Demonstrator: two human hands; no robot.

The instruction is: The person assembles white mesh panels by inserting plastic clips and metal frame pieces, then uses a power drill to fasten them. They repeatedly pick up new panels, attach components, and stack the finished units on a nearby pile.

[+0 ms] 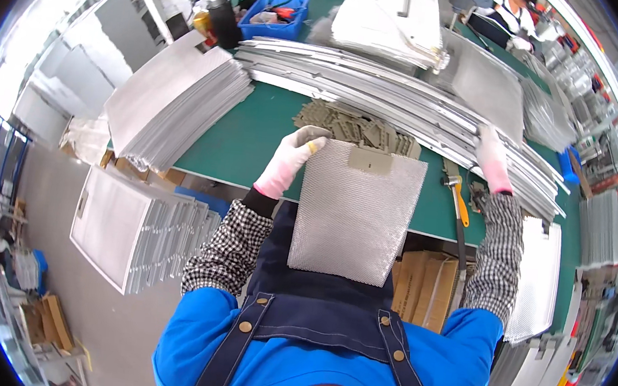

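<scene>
My left hand [293,158], in a white and pink glove, pinches the upper left corner of a silver mesh panel [357,219]. The panel hangs in front of my apron, over the bench's near edge, with a beige plate [370,161] at its top middle. My right hand [493,159], gloved alike, reaches over the long silver metal strips [405,98] at the right; its fingers are too indistinct to show whether they grip one. Just beyond the panel lies a heap of beige plates [355,126]. A hammer with an orange handle [461,203] rests left of my right forearm.
Stacks of mesh panels stand at the left [185,101] and below it [137,229]. Across the green bench [207,144] are a blue bin [274,15] and a pile of white sheets [390,24]. Cardboard [422,287] sits underneath. Another person [504,19] works at the far right.
</scene>
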